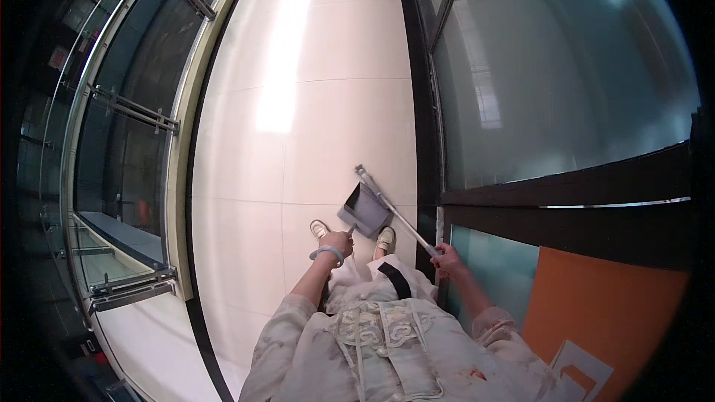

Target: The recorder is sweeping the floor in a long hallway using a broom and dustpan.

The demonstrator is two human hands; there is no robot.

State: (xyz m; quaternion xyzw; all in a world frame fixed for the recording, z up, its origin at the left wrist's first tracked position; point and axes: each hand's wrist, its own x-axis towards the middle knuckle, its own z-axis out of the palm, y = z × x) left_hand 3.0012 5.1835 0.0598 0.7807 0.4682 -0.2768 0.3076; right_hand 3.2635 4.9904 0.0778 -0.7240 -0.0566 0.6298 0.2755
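Observation:
My left hand (pixel 339 241), with a pale bangle at the wrist, is closed round the handle of a grey dustpan (pixel 372 215). The dustpan is low by the floor in front of my feet, its open side facing away from me. Closed on the end of a light-coloured broom handle (pixel 406 223) is my right hand (pixel 447 260). The broom slants up and left across the dustpan's right side, and its narrow head (pixel 360 170) lies just beyond the pan. Whether any dirt is in the pan I cannot tell.
Pale glossy floor tiles (pixel 342 119) stretch ahead as a corridor. A glass railing with metal posts (pixel 134 108) runs along the left. Frosted glass panels (pixel 551 74) in dark frames stand on the right, with an orange panel (pixel 603 313) nearer. My shoes (pixel 385 238) are close to the dustpan.

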